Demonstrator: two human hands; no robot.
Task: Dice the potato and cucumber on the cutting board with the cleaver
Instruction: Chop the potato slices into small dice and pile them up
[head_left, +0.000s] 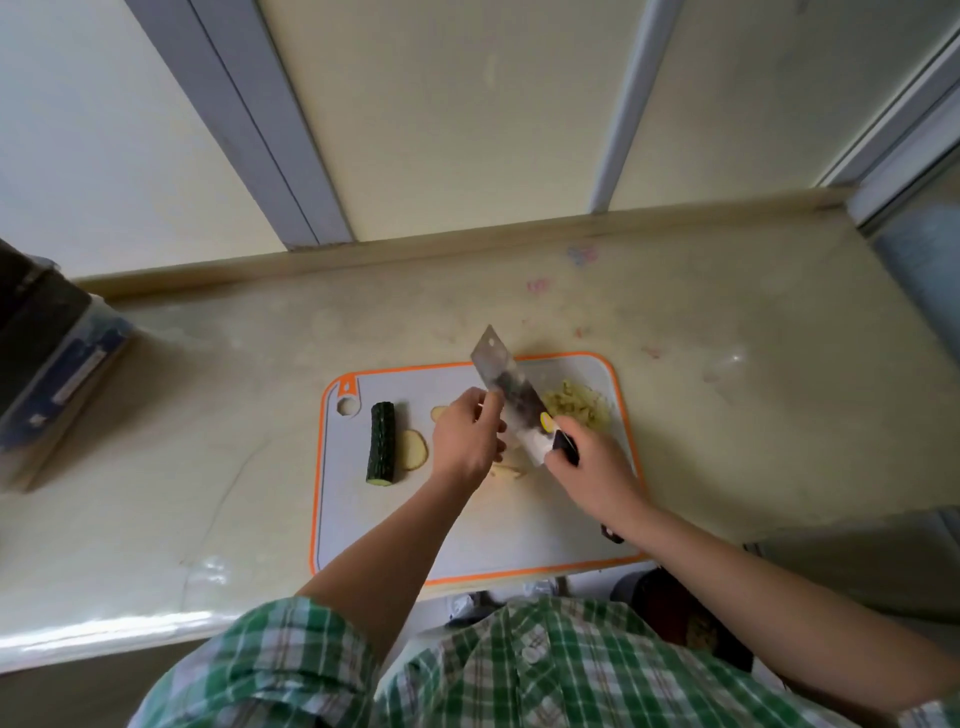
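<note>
right hand (587, 462) clenches wide steel cleaver (500, 375); left hand (467, 439) fingers curl against its blade, pinch unclear. wipe bits off sliding away from the edge

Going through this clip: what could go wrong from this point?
1. The left hand touches the cleaver blade, which the right hand grips; a slip could cut its fingers.
2. The diced potato pile lies near the cutting board at its far right rim; pieces may spill onto the counter.
</note>
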